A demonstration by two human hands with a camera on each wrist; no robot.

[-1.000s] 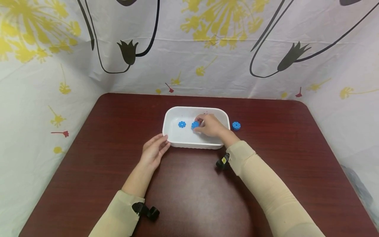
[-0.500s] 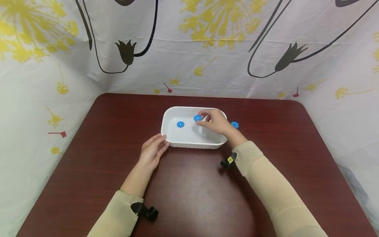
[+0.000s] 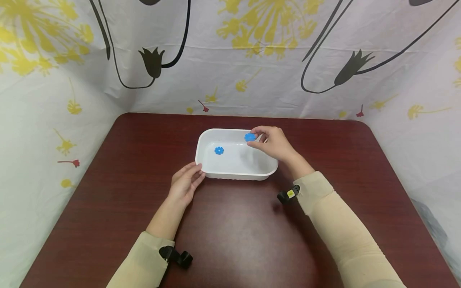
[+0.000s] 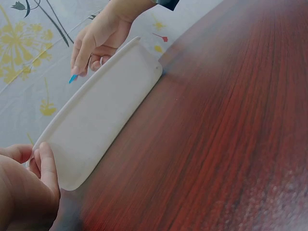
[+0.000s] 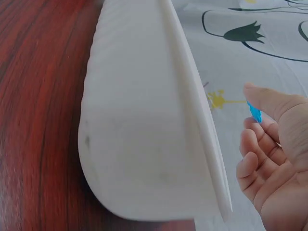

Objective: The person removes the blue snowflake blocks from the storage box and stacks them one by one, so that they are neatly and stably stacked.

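A white plastic tray stands on the table. My left hand grips its near left corner, with fingers at the rim and outer wall. Inside, toward the left, one blue notched snowflake disc lies flat. My right hand is above the tray's right part, pinching another blue snowflake disc between thumb and fingers. That pinched disc appears edge-on in the right wrist view, the other fingers curled below it. The tray's wall hides its inside in both wrist views.
The dark red wooden table extends around the tray. A patterned white cloth hangs behind and beside it. In the left wrist view, a small blue patch shows past the tray's far corner.
My right hand has lifted the pinched disc from the tray's middle and moved it right and back. It now covers the blue discs beside the tray. The left hand stays at the corner.
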